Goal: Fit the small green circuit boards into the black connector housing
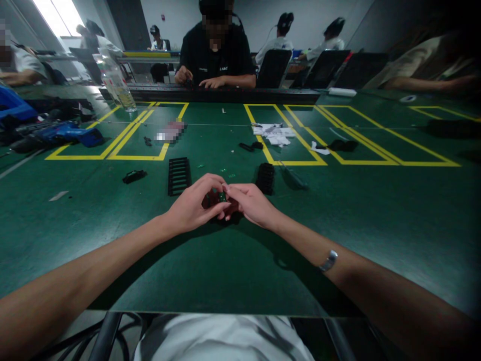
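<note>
My left hand [197,203] and my right hand [250,200] meet above the green table, fingertips almost touching. Between them is a small green part [222,196], partly covered by the fingers. The left thumb and fingers curl around it, and the right fingers are pressed together against its right side. Just beyond the left hand lies a black slotted rack [178,176]; a second black rack [265,178] lies beyond the right hand. A few tiny green pieces [224,170] are scattered between the racks.
A black part [134,176] lies left of the racks. White crumpled papers [274,133] and small black pieces [251,146] are farther back. Blue tools [71,134] and a bottle [122,90] stand at left. A person [216,55] sits opposite behind a black rail [210,94].
</note>
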Motion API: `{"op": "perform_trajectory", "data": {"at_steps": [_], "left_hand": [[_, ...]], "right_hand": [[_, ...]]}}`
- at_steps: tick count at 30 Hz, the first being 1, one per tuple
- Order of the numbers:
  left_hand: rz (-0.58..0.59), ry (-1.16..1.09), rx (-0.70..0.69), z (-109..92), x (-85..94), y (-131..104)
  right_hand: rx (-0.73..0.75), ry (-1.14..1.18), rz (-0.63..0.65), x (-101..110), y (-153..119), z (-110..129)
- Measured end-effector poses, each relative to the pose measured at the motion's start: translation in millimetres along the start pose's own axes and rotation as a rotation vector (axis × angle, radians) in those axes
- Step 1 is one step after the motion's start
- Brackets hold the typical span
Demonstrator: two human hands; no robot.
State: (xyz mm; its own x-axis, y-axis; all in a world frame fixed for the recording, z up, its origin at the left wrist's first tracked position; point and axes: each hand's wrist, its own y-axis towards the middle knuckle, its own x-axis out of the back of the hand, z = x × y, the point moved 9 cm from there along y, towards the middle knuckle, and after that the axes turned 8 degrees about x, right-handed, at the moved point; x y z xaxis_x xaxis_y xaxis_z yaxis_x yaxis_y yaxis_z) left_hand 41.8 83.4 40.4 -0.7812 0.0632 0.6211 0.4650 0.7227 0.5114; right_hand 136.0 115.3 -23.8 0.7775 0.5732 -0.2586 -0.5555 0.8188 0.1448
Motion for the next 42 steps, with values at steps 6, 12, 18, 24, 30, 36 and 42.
{"op": "perform_trajectory", "data": {"at_steps": [6,12,18,24,30,36,42], "left_hand": [[-0.012,0.004,0.012,1.8,0.6,-0.9],[-0.009,-0.018,0.01,3.4,0.9,-1.3],[-0.011,-0.029,0.021,5.2,0.9,-1.7],[-0.016,-0.021,0.018,4.3,1.1,-1.3],[-0.015,-0.017,0.015,2.8,1.7,-0.9],[-0.011,-0.023,0.016,2.5,1.6,-1.0],[-0.002,-0.024,0.023,5.1,-0.2,-0.8]], "right_hand": [[-0.011,0.029,-0.017,-1.1,-0.3,0.1],[-0.015,0.028,0.042,-5.2,-3.2,3.8],[-0.013,0.033,0.044,-5.6,-3.7,5.3],[0.001,0.031,0.051,-6.3,-3.0,5.5],[-0.015,0.025,0.04,-4.6,-3.7,4.7],[-0.007,0.058,0.044,-5.2,-3.6,5.0],[-0.009,0.014,0.04,-4.9,-3.7,5.5]]}}
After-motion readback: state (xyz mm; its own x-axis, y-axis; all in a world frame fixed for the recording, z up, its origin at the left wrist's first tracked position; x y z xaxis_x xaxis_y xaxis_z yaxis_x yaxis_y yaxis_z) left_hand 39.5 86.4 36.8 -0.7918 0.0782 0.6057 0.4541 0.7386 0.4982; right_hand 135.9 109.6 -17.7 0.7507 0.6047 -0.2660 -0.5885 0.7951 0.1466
